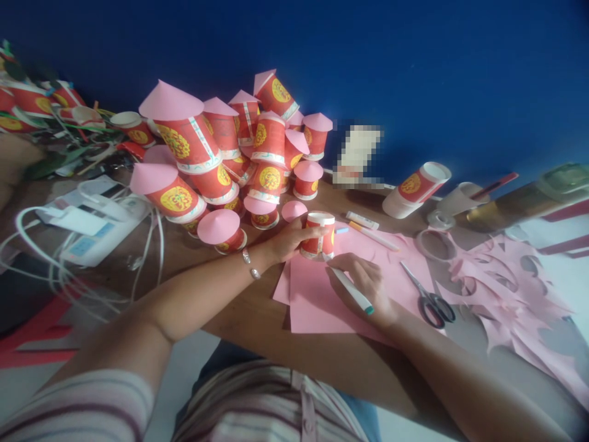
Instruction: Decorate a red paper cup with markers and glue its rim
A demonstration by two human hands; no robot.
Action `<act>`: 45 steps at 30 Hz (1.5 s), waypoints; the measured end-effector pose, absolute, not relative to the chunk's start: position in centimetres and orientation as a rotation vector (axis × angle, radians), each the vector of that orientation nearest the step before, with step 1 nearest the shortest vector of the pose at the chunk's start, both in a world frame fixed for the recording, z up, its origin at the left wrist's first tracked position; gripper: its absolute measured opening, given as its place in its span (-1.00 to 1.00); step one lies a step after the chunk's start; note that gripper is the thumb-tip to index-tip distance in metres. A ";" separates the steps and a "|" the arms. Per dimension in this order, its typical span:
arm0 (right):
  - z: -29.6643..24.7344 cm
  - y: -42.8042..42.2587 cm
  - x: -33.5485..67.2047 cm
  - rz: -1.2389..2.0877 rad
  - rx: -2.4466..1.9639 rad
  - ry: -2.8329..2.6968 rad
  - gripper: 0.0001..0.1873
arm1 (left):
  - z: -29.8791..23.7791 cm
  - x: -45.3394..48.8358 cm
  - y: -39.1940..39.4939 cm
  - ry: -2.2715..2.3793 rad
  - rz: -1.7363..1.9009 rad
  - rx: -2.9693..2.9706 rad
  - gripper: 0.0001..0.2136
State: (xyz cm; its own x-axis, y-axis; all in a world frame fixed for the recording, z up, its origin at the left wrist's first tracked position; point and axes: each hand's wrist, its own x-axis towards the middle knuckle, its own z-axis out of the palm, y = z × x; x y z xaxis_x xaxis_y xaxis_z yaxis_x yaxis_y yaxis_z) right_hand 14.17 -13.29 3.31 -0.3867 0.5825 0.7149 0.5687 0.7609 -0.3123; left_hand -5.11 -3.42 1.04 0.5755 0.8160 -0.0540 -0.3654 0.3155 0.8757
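A red paper cup (317,245) with a yellow emblem and a white rim is held in my left hand (289,240), above the left part of the pink paper sheets (313,307). My right hand (368,282) is closed around a white marker (350,288) with a green end. The marker's tip end points up at the cup's lower edge; whether it touches cannot be made out. Black-handled scissors (435,304) lie on the pink paper to the right of my right hand.
Several red cups with pink cone tops (172,101) are stacked at the back left. A white power strip (94,227) with cables lies left. Stacked cups (416,190), a tape roll (437,242) and pink scraps (510,307) are on the right. A blue wall (414,80) stands behind.
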 end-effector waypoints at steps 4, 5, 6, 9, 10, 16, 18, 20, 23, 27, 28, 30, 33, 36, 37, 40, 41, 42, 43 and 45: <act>3.1 -13.3 14.3 -0.015 -0.895 -2.044 -0.85 | 1.0 -5.2 -3.4 0.555 0.816 0.975 -0.56; 3.1 -13.3 14.3 -0.027 -0.888 -2.041 -0.86 | 1.1 -5.2 -3.4 0.554 0.813 0.970 -0.55; 3.0 -13.3 14.3 -0.036 -0.874 -2.042 -0.86 | 1.1 -5.1 -3.4 0.555 0.812 0.961 -0.54; 3.0 -13.4 14.4 -0.039 -0.812 -2.050 -0.83 | 1.3 -5.0 -3.4 0.542 0.813 0.924 -0.52; 3.0 -13.5 14.4 -0.034 -0.801 -2.054 -0.82 | 1.4 -4.9 -3.4 0.535 0.812 0.915 -0.52; 3.4 -13.6 14.5 -0.034 -0.774 -2.099 -0.82 | 1.8 -4.8 -3.4 0.540 0.856 0.885 -0.47; 3.4 -13.7 14.5 -0.030 -0.762 -2.112 -0.82 | 1.8 -4.8 -3.4 0.574 0.870 0.861 -0.43; 3.3 -13.7 14.4 -0.015 -0.761 -2.112 -0.81 | 1.7 -4.8 -3.4 0.604 0.873 0.839 -0.42; 3.1 -13.7 14.5 0.000 -0.767 -2.093 -0.78 | 1.4 -4.8 -3.3 0.596 0.880 0.841 -0.43; 3.1 -13.5 14.6 -0.031 -0.760 -2.076 -0.78 | 1.6 -4.8 -3.3 0.562 0.876 0.865 -0.46; 3.1 -13.5 14.6 -0.042 -0.751 -2.077 -0.78 | 1.7 -4.8 -3.3 0.562 0.871 0.870 -0.47; 3.2 -13.4 14.6 -0.055 -0.736 -2.088 -0.77 | 1.8 -4.8 -3.4 0.566 0.862 0.883 -0.49; 3.3 -13.5 14.6 -0.049 -0.744 -2.105 -0.77 | 1.8 -4.8 -3.5 0.580 0.861 0.903 -0.52; 3.2 -13.6 14.5 -0.034 -0.754 -2.096 -0.77 | 1.5 -4.8 -3.6 0.593 0.865 0.925 -0.53; 3.2 -13.6 14.5 -0.028 -0.755 -2.094 -0.76 | 1.4 -4.8 -3.6 0.595 0.869 0.934 -0.54; 3.0 -13.7 14.4 -0.035 -0.744 -2.098 -0.77 | 1.4 -4.8 -3.6 0.590 0.883 0.962 -0.54; 3.0 -13.7 14.4 -0.037 -0.739 -2.100 -0.77 | 1.4 -4.7 -3.6 0.587 0.887 0.971 -0.54; 3.0 -13.7 14.4 -0.038 -0.736 -2.099 -0.76 | 1.5 -4.7 -3.7 0.589 0.888 0.981 -0.54; 2.9 -13.6 14.4 -0.036 -0.734 -2.100 -0.76 | 1.6 -4.7 -3.7 0.595 0.885 0.990 -0.54; 2.9 -13.6 14.3 -0.024 -0.740 -2.102 -0.75 | 1.8 -4.7 -3.8 0.616 0.880 1.006 -0.53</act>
